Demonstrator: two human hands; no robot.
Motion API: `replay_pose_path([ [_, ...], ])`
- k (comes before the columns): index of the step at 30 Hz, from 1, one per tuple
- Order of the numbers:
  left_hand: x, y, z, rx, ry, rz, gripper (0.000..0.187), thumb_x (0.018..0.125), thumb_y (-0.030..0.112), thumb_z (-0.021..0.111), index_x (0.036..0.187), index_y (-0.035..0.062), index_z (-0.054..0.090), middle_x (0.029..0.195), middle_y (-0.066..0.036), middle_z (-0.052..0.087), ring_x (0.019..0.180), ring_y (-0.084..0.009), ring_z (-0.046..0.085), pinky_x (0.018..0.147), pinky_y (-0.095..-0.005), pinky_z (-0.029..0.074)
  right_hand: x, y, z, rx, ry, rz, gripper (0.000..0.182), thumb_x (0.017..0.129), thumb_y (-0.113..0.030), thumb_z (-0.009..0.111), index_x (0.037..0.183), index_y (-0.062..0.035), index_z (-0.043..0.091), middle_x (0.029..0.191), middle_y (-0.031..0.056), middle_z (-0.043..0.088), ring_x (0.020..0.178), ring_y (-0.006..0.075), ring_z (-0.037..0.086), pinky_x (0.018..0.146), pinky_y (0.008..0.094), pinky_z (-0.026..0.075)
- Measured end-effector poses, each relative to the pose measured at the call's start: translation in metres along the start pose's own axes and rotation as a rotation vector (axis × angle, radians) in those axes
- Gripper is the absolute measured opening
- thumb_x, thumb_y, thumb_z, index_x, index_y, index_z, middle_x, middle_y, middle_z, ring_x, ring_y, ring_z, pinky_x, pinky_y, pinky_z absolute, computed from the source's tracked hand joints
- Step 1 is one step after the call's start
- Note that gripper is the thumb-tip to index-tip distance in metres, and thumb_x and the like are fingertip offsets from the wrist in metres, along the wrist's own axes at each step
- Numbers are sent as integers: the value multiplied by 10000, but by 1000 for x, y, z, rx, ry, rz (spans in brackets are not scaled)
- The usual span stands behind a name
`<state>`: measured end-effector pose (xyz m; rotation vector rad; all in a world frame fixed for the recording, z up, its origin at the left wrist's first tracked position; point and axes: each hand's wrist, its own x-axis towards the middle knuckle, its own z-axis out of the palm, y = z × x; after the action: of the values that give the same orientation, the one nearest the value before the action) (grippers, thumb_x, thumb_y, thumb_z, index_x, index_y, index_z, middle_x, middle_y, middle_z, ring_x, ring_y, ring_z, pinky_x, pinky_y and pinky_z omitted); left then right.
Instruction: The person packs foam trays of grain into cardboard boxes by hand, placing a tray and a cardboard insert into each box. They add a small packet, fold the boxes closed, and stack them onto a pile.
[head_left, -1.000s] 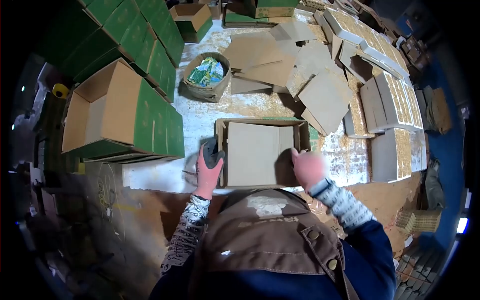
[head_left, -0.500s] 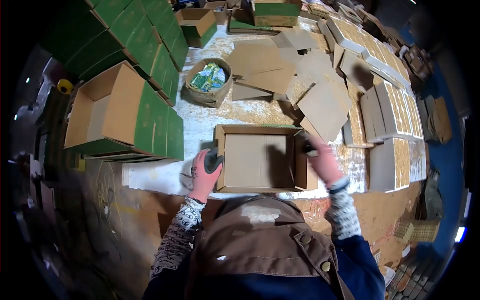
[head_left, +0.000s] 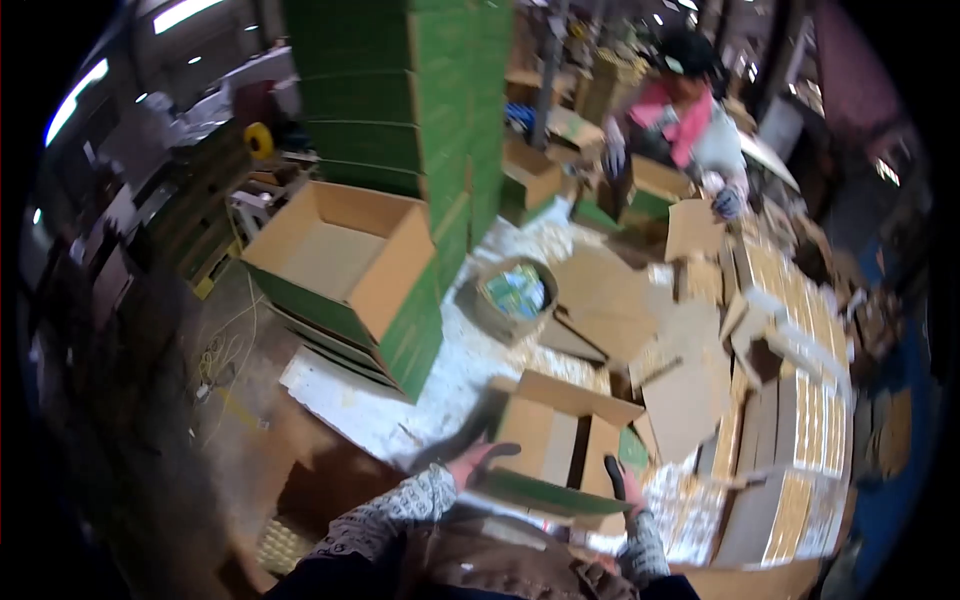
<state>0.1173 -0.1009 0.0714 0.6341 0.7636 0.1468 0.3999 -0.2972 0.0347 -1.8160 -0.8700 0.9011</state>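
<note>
The person wears grey-and-white patterned knit sleeves on both forearms, a brown canvas apron over the chest and dark blue clothing beneath. The left hand (head_left: pixel 470 462) and right hand (head_left: pixel 628 490) wear dark-fingered work gloves.

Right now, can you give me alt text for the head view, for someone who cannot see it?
Two hands, the left hand and right hand, grip opposite sides of an open cardboard box tilted above a white table. Beyond it lie loose cardboard sheets, a round basket and stacked green boxes; another person works at the far end.
</note>
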Motion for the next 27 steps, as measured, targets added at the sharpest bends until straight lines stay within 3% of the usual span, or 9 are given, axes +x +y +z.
replay_pose_path([
  [5, -67, 54, -49, 603, 124, 1019, 449, 906, 243, 543, 1279, 15, 441, 1196, -141, 539, 1127, -241, 499, 981, -332, 384, 10, -95, 3, 578, 98, -200, 468, 934, -308, 484, 1281, 5, 454, 1290, 120, 493, 1159, 228, 487, 997, 332, 374],
  [7, -111, 96, -50, 247, 381, 921, 484, 884, 280, 560, 1259, -9, 459, 1241, -171, 502, 1144, -278, 481, 995, -349, 357, 24, -161, 20, 651, 147, -399, 470, 943, -308, 463, 1298, -2, 437, 1297, 115, 487, 1173, 225, 477, 1011, 333, 365],
  [11, -190, 220, -100, 424, 1043, 1854, 429, 959, 276, 378, 1252, -30, 442, 1217, -126, 511, 1110, -229, 487, 1000, -350, 341, 75, -234, 59, 557, 303, -784, 486, 974, -331, 365, 1348, -20, 380, 1348, 119, 432, 1244, 215, 412, 1051, 362, 339],
  [15, -173, 260, -233, -169, 588, 1490, 458, 993, 348, 333, 1274, 2, 435, 1205, -46, 511, 1097, -153, 477, 1003, -287, 319, 109, -287, 137, 208, 213, -963, 503, 976, -335, 322, 1352, -3, 362, 1375, 155, 387, 1246, 263, 405, 1044, 385, 331],
  [18, -162, 249, -248, -78, 666, 1392, 458, 990, 331, 337, 1307, 5, 393, 1271, -65, 451, 1148, -174, 439, 1023, -298, 305, 121, -355, 216, -522, 201, -953, 543, 964, -348, 326, 1328, 54, 358, 1302, 280, 436, 1179, 351, 467, 988, 424, 370],
  [20, -162, 243, -249, -7, 723, 1341, 463, 989, 319, 339, 1330, 7, 365, 1314, -77, 410, 1181, -188, 414, 1036, -305, 296, 116, -397, 249, -512, -64, -481, 617, 929, -410, 389, 1281, 96, 372, 1075, 346, 546, 1031, 414, 542, 899, 445, 420],
  [22, -165, 238, -253, 47, 787, 1303, 471, 987, 307, 341, 1352, 9, 337, 1358, -90, 370, 1215, -202, 389, 1049, -313, 287, 120, -411, 256, -608, -27, -518, 678, 899, -465, 423, 1242, 118, 384, 898, 326, 604, 911, 428, 591, 824, 451, 459],
  [24, -163, 230, -265, 68, 857, 1256, 482, 986, 295, 344, 1374, 11, 310, 1401, -102, 329, 1249, -216, 364, 1062, -320, 278, 132, -395, 251, -708, -61, -706, 567, 930, -426, 404, 1252, 40, 422, 898, 326, 603, 873, 414, 603, 774, 432, 478],
  [27, -155, 215, -278, 187, 1058, 1368, 495, 976, 253, 379, 1389, -5, 288, 1437, -131, 303, 1276, -241, 351, 1071, -329, 280, 172, -315, 235, 18, -423, -562, 459, 955, -355, 420, 1236, 6, 462, 1090, 191, 597, 892, 279, 594, 789, 384, 472],
])
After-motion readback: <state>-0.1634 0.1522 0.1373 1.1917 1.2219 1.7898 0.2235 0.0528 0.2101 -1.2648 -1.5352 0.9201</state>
